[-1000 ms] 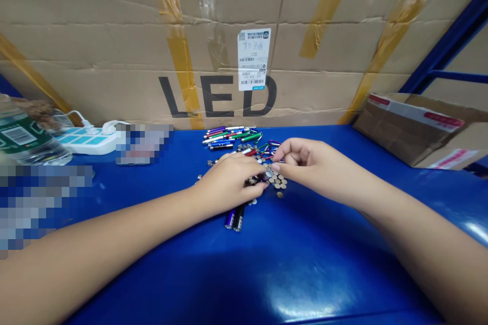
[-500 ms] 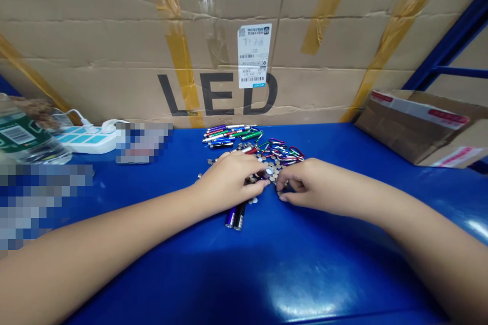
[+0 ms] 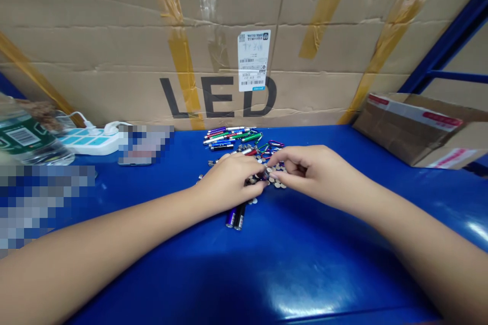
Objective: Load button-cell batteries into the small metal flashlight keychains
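My left hand (image 3: 232, 177) is closed round a small dark tube, whose end shows between thumb and fingers. At that end my right hand (image 3: 305, 167) is pinched; whatever lies between its fingertips is too small to make out. Small round silvery discs (image 3: 280, 179) lie below and between the hands. Under my left wrist two tubes, one purple (image 3: 231, 217) and one black (image 3: 239, 217), point toward me. Behind the hands is a pile of coloured metal tubes (image 3: 229, 136), with coloured carabiner clips (image 3: 275, 146) to its right.
On the blue table (image 3: 244, 274), a white power strip (image 3: 89, 141) and a bottle with a green label (image 3: 26, 137) stand at the left. An open cardboard box (image 3: 412, 122) is at the right. A large carton (image 3: 122, 86) forms the back.
My right hand has moved up and left from the discs to the tube end at my left hand. My left hand has stayed nearly still, closed round the tube.
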`<state>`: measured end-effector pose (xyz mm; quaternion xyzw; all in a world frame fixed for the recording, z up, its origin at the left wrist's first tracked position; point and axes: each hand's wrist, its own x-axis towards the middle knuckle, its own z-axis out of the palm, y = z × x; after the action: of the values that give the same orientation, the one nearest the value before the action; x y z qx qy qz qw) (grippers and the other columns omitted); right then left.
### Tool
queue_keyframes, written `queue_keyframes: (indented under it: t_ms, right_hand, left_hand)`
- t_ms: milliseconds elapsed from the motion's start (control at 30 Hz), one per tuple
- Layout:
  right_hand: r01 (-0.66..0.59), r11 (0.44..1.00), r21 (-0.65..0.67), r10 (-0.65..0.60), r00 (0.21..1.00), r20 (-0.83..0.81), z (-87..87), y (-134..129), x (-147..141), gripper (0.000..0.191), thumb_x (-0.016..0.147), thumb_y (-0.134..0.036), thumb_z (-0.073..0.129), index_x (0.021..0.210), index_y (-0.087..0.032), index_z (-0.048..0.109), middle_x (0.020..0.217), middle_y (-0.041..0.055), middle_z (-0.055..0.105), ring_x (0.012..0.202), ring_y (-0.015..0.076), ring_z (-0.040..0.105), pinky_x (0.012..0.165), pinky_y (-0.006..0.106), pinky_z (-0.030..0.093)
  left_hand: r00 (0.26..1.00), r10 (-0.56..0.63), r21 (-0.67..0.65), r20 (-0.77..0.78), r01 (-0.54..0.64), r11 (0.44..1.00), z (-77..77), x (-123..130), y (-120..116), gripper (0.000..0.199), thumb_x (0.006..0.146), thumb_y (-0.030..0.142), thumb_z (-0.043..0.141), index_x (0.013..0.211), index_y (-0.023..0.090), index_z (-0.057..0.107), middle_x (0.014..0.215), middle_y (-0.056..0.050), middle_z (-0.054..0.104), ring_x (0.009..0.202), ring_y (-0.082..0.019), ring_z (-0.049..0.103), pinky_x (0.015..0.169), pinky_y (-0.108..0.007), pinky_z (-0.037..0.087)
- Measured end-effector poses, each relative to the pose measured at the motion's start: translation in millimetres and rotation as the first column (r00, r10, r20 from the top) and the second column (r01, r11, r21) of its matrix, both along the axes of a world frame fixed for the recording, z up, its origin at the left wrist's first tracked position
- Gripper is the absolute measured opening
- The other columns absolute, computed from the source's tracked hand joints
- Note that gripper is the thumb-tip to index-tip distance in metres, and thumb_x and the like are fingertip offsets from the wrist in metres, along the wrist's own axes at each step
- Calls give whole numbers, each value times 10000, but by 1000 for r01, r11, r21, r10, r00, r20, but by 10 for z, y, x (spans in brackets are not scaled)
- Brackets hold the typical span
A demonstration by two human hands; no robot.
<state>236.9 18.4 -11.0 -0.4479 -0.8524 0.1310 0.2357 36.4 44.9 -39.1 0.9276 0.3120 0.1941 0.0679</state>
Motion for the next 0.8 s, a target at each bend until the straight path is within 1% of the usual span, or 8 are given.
queue_keyframes:
  t_ms: [100, 233, 300, 400, 500, 600, 667, 800]
  right_hand:
    - [-4, 1000, 5, 4, 1000, 12, 0, 4, 9, 213, 833, -303, 570, 990, -190, 660, 536, -64, 435, 511, 96, 419, 512, 216, 308]
    - [19, 1000, 13, -18, 1000, -3, 27, 14, 45, 227, 839, -341, 568, 988, -191, 650, 539, -62, 449, 506, 97, 426, 497, 216, 308]
    - [23, 1000, -15, -23, 999, -35, 24, 35, 70, 241, 860, -365, 542, 1001, -192, 635, 574, -47, 505, 518, 101, 459, 496, 216, 326]
    - [18, 1000, -7, -18, 998, -61, -9, 81, 85, 225, 878, -351, 520, 1001, -192, 620, 712, -1, 615, 607, 121, 542, 555, 230, 392]
    - [-38, 993, 108, 38, 999, 6, -78, 115, 30, 153, 872, -281, 535, 941, -189, 636, 884, 50, 653, 815, 170, 590, 726, 281, 442]
    - [-142, 975, 173, 125, 986, 110, -178, 125, -94, 156, 871, -224, 538, 969, -180, 651, 993, 80, 646, 980, 209, 560, 879, 342, 416]
    - [-172, 966, 194, 136, 973, 186, -246, 129, -185, 162, 872, -227, 545, 975, -168, 655, 1027, 96, 637, 982, 220, 550, 887, 362, 411]
    - [-138, 966, 221, 77, 962, 264, -322, 151, -315, 191, 899, -225, 501, 969, -148, 661, 1057, 118, 630, 960, 223, 541, 862, 375, 414]
  left_hand:
    - [1000, 7, -3, -7, -7, 1000, -8, -1, 0, 163, 877, 274, 534, 831, 170, 651, 817, -30, 657, 841, -186, 577, 761, -293, 414]
    - [1000, -2, -23, 26, 3, 1000, -21, -1, 7, 162, 878, 280, 537, 872, 186, 668, 835, -31, 667, 858, -192, 581, 779, -298, 420]
    - [996, 10, -41, 92, -6, 999, -4, -5, 23, 144, 869, 271, 550, 861, 185, 666, 825, -25, 669, 837, -182, 586, 759, -285, 424]
    - [969, 95, -67, 228, -82, 994, 61, -28, 74, 142, 862, 282, 563, 832, 176, 653, 816, -7, 668, 794, -156, 591, 715, -254, 426]
    - [945, 163, -35, 285, -159, 987, 125, -66, 138, 158, 862, 294, 559, 841, 171, 656, 822, 1, 670, 781, -149, 590, 696, -243, 418]
    - [946, 179, 0, 270, -186, 983, 144, -89, 170, 160, 858, 295, 564, 839, 166, 658, 822, 1, 668, 775, -148, 586, 685, -240, 406]
    - [951, 179, -1, 251, -184, 983, 143, -88, 168, 159, 858, 289, 561, 833, 164, 654, 827, -2, 668, 785, -149, 588, 695, -243, 405]
    - [954, 175, -23, 244, -175, 984, 151, -78, 164, 148, 854, 264, 553, 878, 166, 661, 874, -13, 679, 829, -160, 598, 729, -255, 416]
